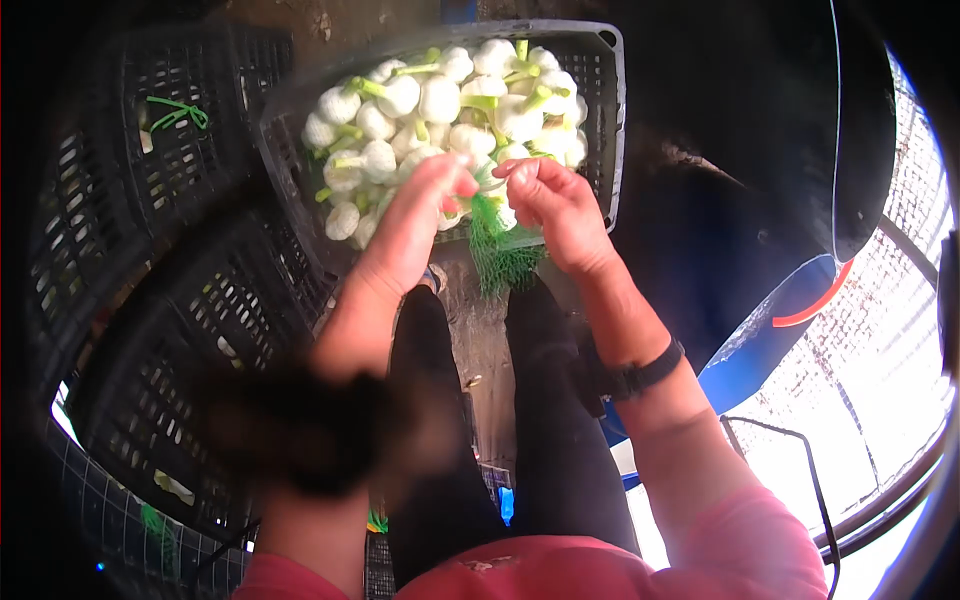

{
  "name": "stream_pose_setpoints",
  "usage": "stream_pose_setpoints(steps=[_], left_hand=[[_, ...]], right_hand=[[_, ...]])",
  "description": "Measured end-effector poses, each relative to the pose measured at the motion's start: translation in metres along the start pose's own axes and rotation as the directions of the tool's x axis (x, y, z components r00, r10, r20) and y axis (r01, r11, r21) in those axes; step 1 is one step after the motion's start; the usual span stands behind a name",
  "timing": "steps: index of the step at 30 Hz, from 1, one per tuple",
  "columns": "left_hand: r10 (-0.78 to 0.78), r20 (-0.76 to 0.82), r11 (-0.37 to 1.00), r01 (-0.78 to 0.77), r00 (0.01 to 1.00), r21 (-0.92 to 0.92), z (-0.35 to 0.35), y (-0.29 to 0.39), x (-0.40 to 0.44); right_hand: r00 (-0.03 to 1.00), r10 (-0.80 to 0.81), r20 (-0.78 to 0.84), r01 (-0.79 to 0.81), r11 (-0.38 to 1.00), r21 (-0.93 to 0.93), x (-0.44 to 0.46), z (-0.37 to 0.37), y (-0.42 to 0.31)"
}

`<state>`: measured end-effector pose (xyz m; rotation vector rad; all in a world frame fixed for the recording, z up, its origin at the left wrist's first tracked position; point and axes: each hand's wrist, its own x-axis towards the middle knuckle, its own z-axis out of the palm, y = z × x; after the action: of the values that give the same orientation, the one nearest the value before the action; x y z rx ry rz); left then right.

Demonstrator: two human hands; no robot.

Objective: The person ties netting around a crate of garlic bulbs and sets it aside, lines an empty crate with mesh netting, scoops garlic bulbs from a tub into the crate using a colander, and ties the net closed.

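A bunched green mesh net (500, 255) hangs between my two hands, over the near edge of a dark plastic crate (612, 110). My left hand (425, 205) has its fingers curled at the net's upper left side. Thumb and forefinger of my right hand (560, 205) pinch together at its upper right side. The net's top is pale and partly blurred between the fingertips. Just beyond both hands, the crate holds many white bulbs (440, 100) with short green stems, which look like fresh garlic or onions.
Black slatted crates (225, 330) stand on the left, one with a green tie (180, 115) on it. A dark, blurred shape (300, 430) covers part of my left forearm. At the right are a large dark-blue surface (760, 120) and a bright floor (800, 400).
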<state>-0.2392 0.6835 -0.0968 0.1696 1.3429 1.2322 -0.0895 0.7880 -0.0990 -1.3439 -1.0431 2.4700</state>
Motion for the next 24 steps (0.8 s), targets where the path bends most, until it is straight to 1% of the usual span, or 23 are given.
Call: stream_pose_setpoints(steps=[1, 2, 3, 4, 5, 7, 8, 9, 10, 11, 12, 13, 14, 15, 16, 17, 18, 19, 20, 21, 23, 24], left_hand=[[-0.047, -0.01, 0.998, 0.048, 0.999, 0.044, 0.013, 0.004, -0.006], [0.004, 0.031, 0.94, -0.014, 1.0, 0.341, 0.015, 0.0, -0.006], [0.222, 0.057, 0.787, -0.213, 0.973, 0.579, 0.018, -0.004, -0.003], [0.414, 0.138, 0.534, -0.362, 0.9, 0.764, 0.02, -0.006, 0.0], [0.415, 0.136, 0.534, -0.362, 0.899, 0.764, 0.018, -0.007, 0.003], [0.449, 0.169, 0.392, -0.364, 0.877, 0.845, 0.008, -0.008, 0.009], [0.449, 0.17, 0.39, -0.364, 0.877, 0.846, 0.006, -0.006, 0.011], [0.332, 0.144, 0.593, -0.325, 0.932, 0.736, 0.004, -0.005, 0.013], [0.202, 0.141, 0.766, -0.246, 0.969, 0.593, 0.002, -0.004, 0.012], [0.138, 0.138, 0.787, -0.193, 0.981, 0.586, 0.0, -0.001, 0.011], [0.137, 0.138, 0.788, -0.193, 0.981, 0.585, -0.003, -0.001, 0.011], [0.098, 0.142, 0.856, -0.156, 0.985, 0.493, -0.006, -0.001, 0.013], [0.06, 0.148, 0.911, -0.115, 0.987, 0.395, -0.011, -0.002, 0.016], [-0.022, 0.148, 0.941, -0.029, 0.989, 0.336, -0.017, -0.002, 0.02], [-0.022, 0.149, 0.942, -0.029, 0.989, 0.335, -0.018, 0.002, 0.021], [-0.034, 0.155, 0.933, -0.025, 0.987, 0.36, -0.02, 0.005, 0.021], [-0.044, 0.16, 0.923, -0.021, 0.986, 0.385, -0.021, 0.008, 0.022], [-0.012, 0.15, 0.948, -0.037, 0.989, 0.316, -0.021, 0.003, 0.023], [-0.013, 0.149, 0.948, -0.036, 0.989, 0.317, -0.022, -0.001, 0.023], [-0.028, 0.118, 0.946, -0.012, 0.993, 0.325, -0.022, -0.006, 0.024], [-0.046, 0.086, 0.944, 0.015, 0.995, 0.331, -0.019, -0.01, 0.025], [-0.057, 0.061, 0.926, 0.03, 0.996, 0.376, -0.019, -0.011, 0.026]], right_hand=[[1.0, -0.006, -0.001, 0.006, 1.0, -0.003, 0.002, 0.002, 0.003], [0.979, -0.205, 0.012, 0.206, 0.977, -0.059, 0.004, 0.006, 0.011], [0.919, -0.393, 0.038, 0.395, 0.912, -0.112, 0.006, 0.008, 0.017], [0.897, -0.434, 0.082, 0.44, 0.857, -0.267, 0.005, 0.013, 0.007], [0.897, -0.428, 0.116, 0.442, 0.845, -0.3, 0.006, 0.014, 0.006], [0.894, -0.422, 0.149, 0.448, 0.832, -0.327, 0.009, 0.015, -0.001], [0.952, -0.294, 0.089, 0.307, 0.922, -0.236, 0.008, 0.014, -0.01], [0.988, -0.149, 0.044, 0.154, 0.979, -0.134, 0.007, 0.014, -0.017], [0.989, -0.145, 0.043, 0.149, 0.98, -0.134, 0.008, 0.017, -0.018], [0.98, -0.184, 0.078, 0.199, 0.92, -0.338, 0.01, 0.021, -0.018], [0.969, -0.216, 0.121, 0.247, 0.815, -0.525, 0.01, 0.024, -0.02], [0.974, -0.143, 0.176, 0.225, 0.702, -0.676, 0.008, 0.026, -0.028], [0.974, -0.143, 0.176, 0.225, 0.702, -0.676, 0.01, 0.024, -0.023], [0.954, -0.217, 0.205, 0.296, 0.6, -0.743, 0.014, 0.02, -0.014], [0.928, -0.285, 0.24, 0.356, 0.486, -0.798, 0.016, 0.019, -0.009], [0.913, -0.34, 0.224, 0.379, 0.513, -0.77, 0.016, 0.018, -0.005], [0.913, -0.34, 0.224, 0.379, 0.512, -0.77, 0.016, 0.017, 0.0], [0.892, -0.425, 0.153, 0.36, 0.464, -0.81, 0.015, 0.019, 0.003], [0.857, -0.508, 0.086, 0.333, 0.418, -0.845, 0.013, 0.021, 0.006], [0.858, -0.506, 0.087, 0.333, 0.42, -0.844, 0.01, 0.022, 0.009], [0.92, -0.39, -0.035, 0.233, 0.615, -0.753, 0.003, 0.028, 0.006], [0.921, -0.387, -0.035, 0.23, 0.616, -0.753, 0.002, 0.029, 0.009]])
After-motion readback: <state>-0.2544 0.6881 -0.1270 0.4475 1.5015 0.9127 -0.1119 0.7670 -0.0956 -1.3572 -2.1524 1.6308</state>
